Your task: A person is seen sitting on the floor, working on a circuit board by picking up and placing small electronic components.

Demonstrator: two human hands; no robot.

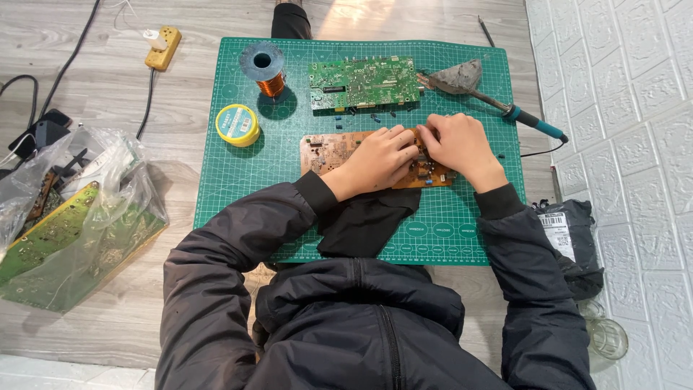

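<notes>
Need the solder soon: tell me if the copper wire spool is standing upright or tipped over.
Upright. The copper wire spool stands on end on the green cutting mat; its round top flange faces the camera, windings showing beneath.

both hands, left hand (379,160) and right hand (456,144), lie on the brown board (328,149), and close behind them the green board (364,81) and the soldering iron (505,107) block the way forward. to the left the spool (266,68) and the yellow tin (237,125) stand in the way, but bare mat (238,188) between the tin and the left sleeve gives free room. the right strip of mat is narrow, with the wall (621,108) just beside it.
</notes>
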